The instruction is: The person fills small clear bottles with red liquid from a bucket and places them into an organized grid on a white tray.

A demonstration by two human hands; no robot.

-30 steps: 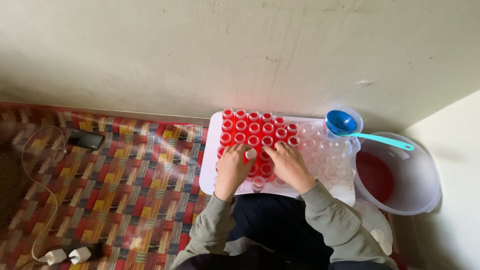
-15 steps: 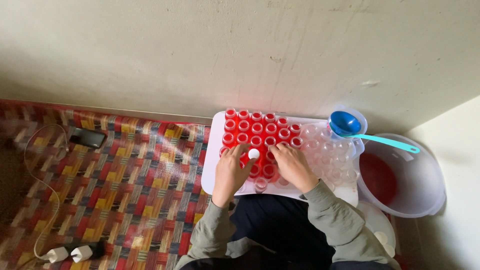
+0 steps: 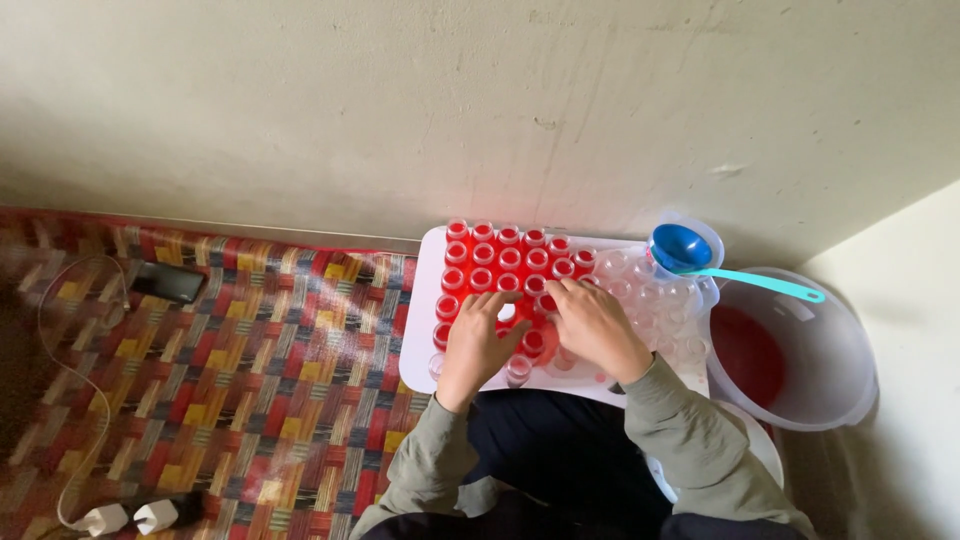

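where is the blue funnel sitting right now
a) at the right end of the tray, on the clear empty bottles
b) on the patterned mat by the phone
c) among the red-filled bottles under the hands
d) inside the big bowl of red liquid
a: the blue funnel sits on the clear empty bottles at the right end of the white tray, apart from both hands and outside the big bowl.

My left hand (image 3: 478, 345) and right hand (image 3: 594, 326) cover the middle of the white tray (image 3: 418, 320), so I cannot see the red-filled bottles (image 3: 510, 258) beneath them, nor whether my fingertips grip the small white cap (image 3: 507, 312) between them. The clear empty bottles (image 3: 650, 300) blur into one another; I cannot count them. My right sleeve (image 3: 700, 450) hides part of a white container (image 3: 760, 445), and the picture's lower edge cuts off my lap. The white plugs (image 3: 130, 517) at lower left are partly cropped.
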